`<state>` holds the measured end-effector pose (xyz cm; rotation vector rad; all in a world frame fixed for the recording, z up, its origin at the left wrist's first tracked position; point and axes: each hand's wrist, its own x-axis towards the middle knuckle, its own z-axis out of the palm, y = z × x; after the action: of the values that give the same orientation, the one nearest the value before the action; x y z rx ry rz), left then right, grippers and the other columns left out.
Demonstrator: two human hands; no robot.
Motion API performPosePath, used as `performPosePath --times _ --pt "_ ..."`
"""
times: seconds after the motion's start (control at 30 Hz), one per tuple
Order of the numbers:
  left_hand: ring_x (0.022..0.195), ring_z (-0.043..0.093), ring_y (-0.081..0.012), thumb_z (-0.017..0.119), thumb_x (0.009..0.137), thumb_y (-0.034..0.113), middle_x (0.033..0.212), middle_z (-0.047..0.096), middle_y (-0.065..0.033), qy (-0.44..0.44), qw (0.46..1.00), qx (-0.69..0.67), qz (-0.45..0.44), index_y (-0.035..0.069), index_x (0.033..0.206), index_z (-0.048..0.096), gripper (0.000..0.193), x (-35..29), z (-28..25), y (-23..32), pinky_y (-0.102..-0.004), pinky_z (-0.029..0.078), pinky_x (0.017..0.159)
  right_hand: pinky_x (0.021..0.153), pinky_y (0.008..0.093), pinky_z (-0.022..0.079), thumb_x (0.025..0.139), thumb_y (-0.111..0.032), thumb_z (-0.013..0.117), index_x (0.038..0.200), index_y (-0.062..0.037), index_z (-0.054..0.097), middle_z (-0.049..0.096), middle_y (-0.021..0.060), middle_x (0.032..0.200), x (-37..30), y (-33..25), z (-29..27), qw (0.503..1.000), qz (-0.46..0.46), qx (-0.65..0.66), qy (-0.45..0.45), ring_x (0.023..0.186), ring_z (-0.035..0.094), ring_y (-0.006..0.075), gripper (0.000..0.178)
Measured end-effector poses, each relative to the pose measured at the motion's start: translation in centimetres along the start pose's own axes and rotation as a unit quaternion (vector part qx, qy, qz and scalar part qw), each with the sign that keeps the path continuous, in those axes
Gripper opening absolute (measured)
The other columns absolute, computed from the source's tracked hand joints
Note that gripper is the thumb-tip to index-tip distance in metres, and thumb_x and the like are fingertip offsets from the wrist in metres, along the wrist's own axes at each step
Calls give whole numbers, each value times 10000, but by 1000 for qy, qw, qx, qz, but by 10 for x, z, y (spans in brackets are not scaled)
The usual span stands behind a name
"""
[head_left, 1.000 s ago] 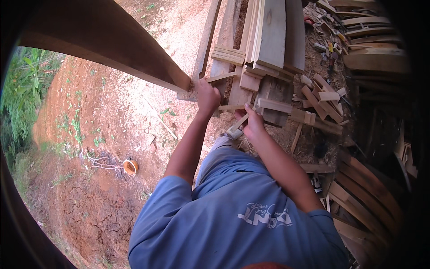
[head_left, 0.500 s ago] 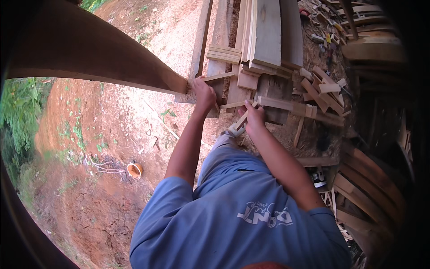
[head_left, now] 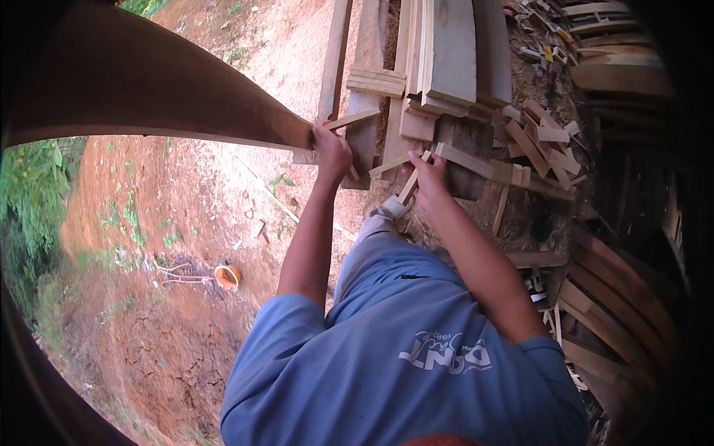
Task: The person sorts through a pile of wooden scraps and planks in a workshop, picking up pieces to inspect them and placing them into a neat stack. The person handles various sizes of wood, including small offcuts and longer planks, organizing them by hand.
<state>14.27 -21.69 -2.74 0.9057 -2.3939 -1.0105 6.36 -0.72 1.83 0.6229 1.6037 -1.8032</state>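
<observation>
Hand, right (head_left: pixel 431 178): pinching a stick (head_left: pixel 411 186), turned steeper than half a second ago and now aimed more at the planks (head_left: pixel 451 56).
Hand, left (head_left: pixel 332 154): at the end of a slat (head_left: pixel 354 120); its grip cannot be told.
Planks: stacked beyond both hands.

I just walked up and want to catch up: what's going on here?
A person in a blue shirt has both hands at work near the ends of some long boards. The left hand grips a short wooden strip; the right hand holds another strip. A small stack of strips lies beyond them, and an orange bucket is on the ground to the left.
</observation>
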Motion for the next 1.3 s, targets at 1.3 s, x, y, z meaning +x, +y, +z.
performPosePath --times 1.3 --pt "1280 457 -462 451 887 -7 1341 464 -323 85 991 -82 -63 -130 1371 391 504 -14 15 20 -475 325 1133 657 314 622 919 -121 752 1256 27 497 684 143 1045 1 9 11 971 -68 -222 -57 766 734 208 448"
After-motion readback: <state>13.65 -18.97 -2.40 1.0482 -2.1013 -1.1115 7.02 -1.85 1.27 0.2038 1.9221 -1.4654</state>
